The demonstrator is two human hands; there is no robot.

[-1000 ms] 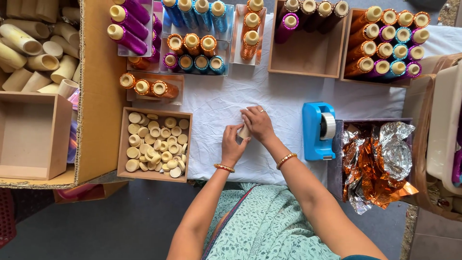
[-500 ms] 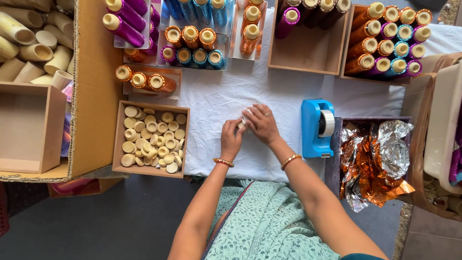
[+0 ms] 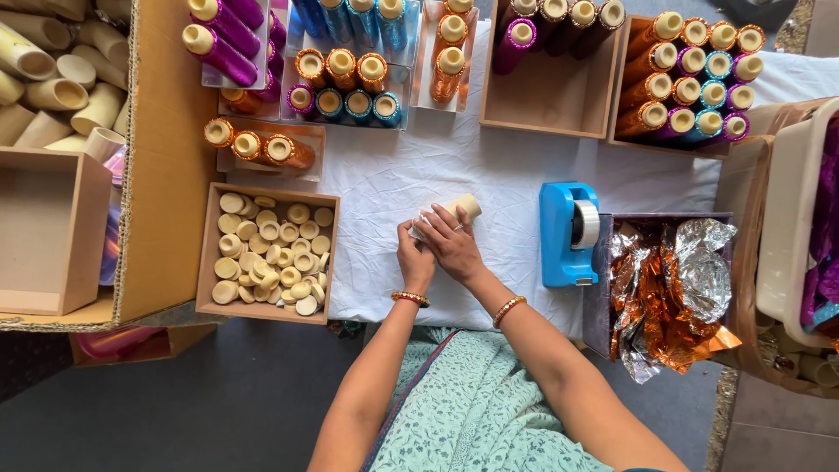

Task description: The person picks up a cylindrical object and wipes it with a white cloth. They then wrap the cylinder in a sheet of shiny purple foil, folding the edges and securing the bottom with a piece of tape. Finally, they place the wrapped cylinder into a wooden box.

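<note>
Head view, left to right: far left a cardboard carton point(image 3: 162, 157) holds bare cream tubes point(image 3: 52, 79), cut off by the frame edge; an empty wooden box point(image 3: 52, 232) sits in front of it. Next, a tray of caps point(image 3: 266, 253) lies just left of the hands, probably for easy reach. Far side of the white cloth point(image 3: 393, 175): boxes of finished spools point(image 3: 341, 83) wrapped in purple, orange and blue foil, grouped loosely by colour. Centre: left hand point(image 3: 414, 260) and right hand point(image 3: 452, 246) are both closed around a cream tube point(image 3: 453, 210), which lies tilted on the cloth with its far end sticking out past the fingers. Something pale, maybe film or tape, sits under the fingers at the near end; can't tell what, the hands hide it. Right hand lies over the tube, likely pinning it while the left works the wrap. Blue tape dispenser point(image 3: 568, 232) stands just right of the hands, again within reach. Further right, a box of crumpled orange and silver foil point(image 3: 673, 288). Far right a white tub point(image 3: 791, 218) with purple material, cut off at the edge, contents unclear.
</note>
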